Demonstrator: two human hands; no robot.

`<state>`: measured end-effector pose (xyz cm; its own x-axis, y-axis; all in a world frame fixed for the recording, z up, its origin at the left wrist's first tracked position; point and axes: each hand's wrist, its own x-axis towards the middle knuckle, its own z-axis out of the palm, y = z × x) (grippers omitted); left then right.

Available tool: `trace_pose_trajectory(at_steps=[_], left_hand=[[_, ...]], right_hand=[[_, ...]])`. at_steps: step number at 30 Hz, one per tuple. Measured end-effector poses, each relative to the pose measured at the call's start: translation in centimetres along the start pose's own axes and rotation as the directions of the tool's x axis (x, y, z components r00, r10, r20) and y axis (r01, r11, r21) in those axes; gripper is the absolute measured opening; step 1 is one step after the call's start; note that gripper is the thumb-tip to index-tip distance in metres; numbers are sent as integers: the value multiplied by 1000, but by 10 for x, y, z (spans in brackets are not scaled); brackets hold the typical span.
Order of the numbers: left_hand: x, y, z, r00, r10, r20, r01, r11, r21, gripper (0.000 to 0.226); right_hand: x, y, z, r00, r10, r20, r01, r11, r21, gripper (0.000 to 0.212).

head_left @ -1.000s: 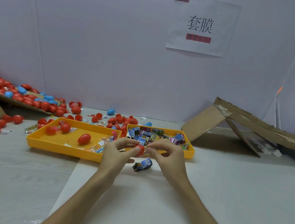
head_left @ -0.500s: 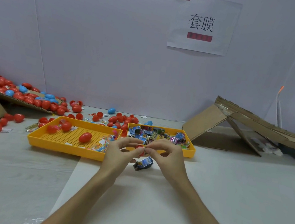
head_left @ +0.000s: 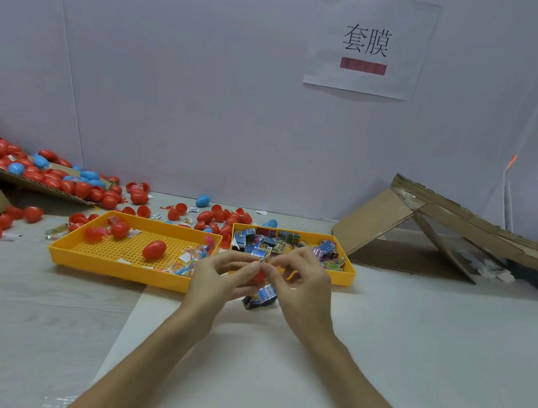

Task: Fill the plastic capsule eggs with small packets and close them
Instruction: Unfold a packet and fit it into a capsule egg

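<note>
- White tabletop [head_left: 394, 359], pale partition wall behind; hands unmoved since 0.5 s ago.
- Left hand [head_left: 216, 276] and right hand [head_left: 301, 284], fingers curled, pinch one red capsule egg [head_left: 259, 275] between them; more red showing than before.
- Glossy blue packet [head_left: 263, 297] lies on the tabletop just beneath.
- Perforated yellow tray [head_left: 113, 268], left, holds smooth closed eggs.
</note>
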<state>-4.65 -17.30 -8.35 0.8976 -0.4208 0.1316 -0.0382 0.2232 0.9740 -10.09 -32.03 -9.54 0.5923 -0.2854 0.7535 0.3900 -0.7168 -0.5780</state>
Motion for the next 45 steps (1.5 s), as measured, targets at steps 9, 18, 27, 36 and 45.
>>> trace_pose_trajectory(at_steps=[9,18,27,36,45], left_hand=[[-1,5,-4,991,-117,70,134,929,-345,34],[-2,1,-2,983,-176,60,185,926,-328,24],[-4,5,-1,971,-191,147,241,804,-544,32],[-5,6,-2,954,-207,218,299,737,-607,9],[-4,7,-3,939,-212,270,337,719,-608,12]], right_hand=[[-9,-7,8,983,-185,3,184,975,-125,38],[-11,-4,10,970,-241,-13,235,957,-169,29],[-10,-8,11,967,-234,-101,214,961,-175,37],[-11,-4,11,956,-271,-109,251,953,-169,28],[-11,-9,10,966,-229,-123,217,971,-105,36]])
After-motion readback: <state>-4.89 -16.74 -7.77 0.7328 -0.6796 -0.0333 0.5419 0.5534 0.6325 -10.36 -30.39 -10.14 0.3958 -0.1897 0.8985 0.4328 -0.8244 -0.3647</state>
